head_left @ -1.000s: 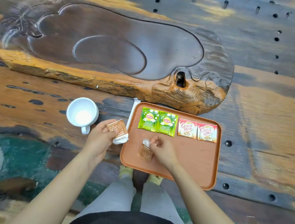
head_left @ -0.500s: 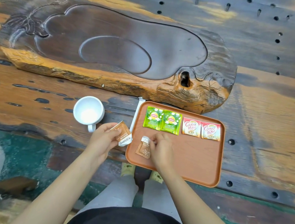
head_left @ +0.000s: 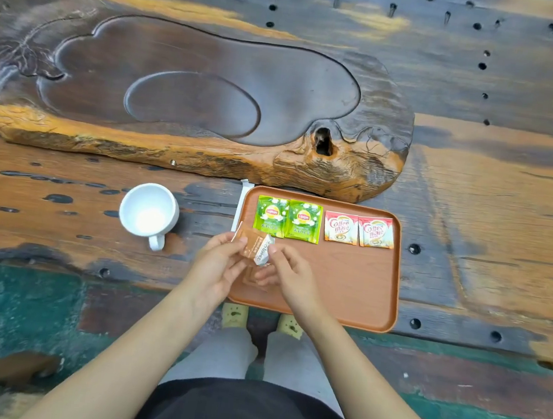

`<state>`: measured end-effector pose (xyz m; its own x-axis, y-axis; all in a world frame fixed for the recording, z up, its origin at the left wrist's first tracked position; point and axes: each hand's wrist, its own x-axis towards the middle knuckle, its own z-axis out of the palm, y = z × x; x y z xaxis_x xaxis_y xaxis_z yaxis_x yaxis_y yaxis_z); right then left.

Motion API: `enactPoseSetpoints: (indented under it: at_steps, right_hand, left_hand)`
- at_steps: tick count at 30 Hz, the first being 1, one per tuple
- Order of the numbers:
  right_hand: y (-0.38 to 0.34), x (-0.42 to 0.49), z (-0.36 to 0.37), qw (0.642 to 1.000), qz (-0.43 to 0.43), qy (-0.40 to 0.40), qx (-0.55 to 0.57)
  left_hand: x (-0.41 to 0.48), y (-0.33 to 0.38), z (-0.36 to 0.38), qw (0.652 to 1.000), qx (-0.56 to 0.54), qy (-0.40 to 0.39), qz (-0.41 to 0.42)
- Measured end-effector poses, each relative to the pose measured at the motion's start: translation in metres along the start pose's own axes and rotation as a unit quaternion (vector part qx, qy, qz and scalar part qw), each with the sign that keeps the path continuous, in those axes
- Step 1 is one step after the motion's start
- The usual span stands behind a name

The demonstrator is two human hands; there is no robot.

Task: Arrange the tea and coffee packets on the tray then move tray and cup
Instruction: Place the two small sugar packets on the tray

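Note:
An orange-brown tray (head_left: pixel 345 286) lies at the table's near edge. Along its far side sit two green Lipton tea packets (head_left: pixel 271 216) (head_left: pixel 304 221) and two Coffee mate packets (head_left: pixel 341 227) (head_left: pixel 375 233) in a row. My left hand (head_left: pixel 219 264) grips brown coffee packets (head_left: pixel 253 245) over the tray's left edge. My right hand (head_left: pixel 290 276) pinches the white end of that same bundle. Between the hands, another brown packet (head_left: pixel 251 279) lies against the tray, half hidden by fingers. A white cup (head_left: pixel 148 210) stands left of the tray, handle toward me.
A large carved wooden tea slab (head_left: pixel 191 96) lies just behind the tray and cup. A white stick sachet (head_left: pixel 240 205) rests against the tray's left rim. The table (head_left: pixel 496 200) has peg holes. My legs and feet show below the table edge.
My left hand has brought its brown packets right, over the tray's left edge. My right hand rose from the packet on the tray and met the left hand's bundle.

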<state>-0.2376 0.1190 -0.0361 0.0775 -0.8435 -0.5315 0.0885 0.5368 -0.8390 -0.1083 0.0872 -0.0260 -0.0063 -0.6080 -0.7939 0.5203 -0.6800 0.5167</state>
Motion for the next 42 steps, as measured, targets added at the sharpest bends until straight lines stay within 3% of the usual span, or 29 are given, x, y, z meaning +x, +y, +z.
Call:
enactPoseSetpoints:
  at_steps: [3,8,14,19,21,24,27,29,38,42]
  right_hand:
    - [0.002,-0.006,-0.012,0.998,-0.021,0.053,-0.024]
    - [-0.002,-0.007,-0.039,0.986,0.004,0.161,-0.033]
    - [-0.001,-0.01,-0.059,0.97,0.005,0.204,-0.132]
    - [0.008,-0.005,-0.064,0.973,0.046,0.211,-0.087]
    - [0.013,0.002,-0.066,0.966,0.063,0.204,-0.147]
    - [0.018,0.011,-0.067,0.946,0.078,0.175,-0.261]
    - [0.02,0.018,-0.06,0.928,0.069,0.147,-0.335]
    - [0.021,0.02,-0.055,0.911,0.049,0.144,-0.384]
    - [0.021,0.018,-0.045,0.885,0.015,0.159,-0.438]
    - [0.021,0.012,-0.046,0.888,-0.013,0.186,-0.421]
  left_hand:
    - [0.0,-0.006,0.009,1.0,0.023,-0.001,-0.014]
    - [-0.005,-0.02,0.018,0.978,0.193,-0.061,-0.04]
    - [-0.006,-0.031,0.026,0.967,0.224,-0.095,-0.073]
    - [-0.005,-0.045,0.032,0.964,0.258,-0.056,-0.042]
    - [-0.002,-0.048,0.028,0.917,0.395,0.014,0.063]
    - [0.002,-0.049,0.014,0.77,0.589,0.065,0.236]
    - [0.008,-0.054,0.002,0.679,0.677,0.04,0.282]
    - [0.011,-0.057,-0.002,0.655,0.702,0.033,0.276]
    - [0.019,-0.061,-0.005,0.653,0.696,0.031,0.297]
    - [0.02,-0.044,-0.007,0.717,0.607,0.098,0.329]
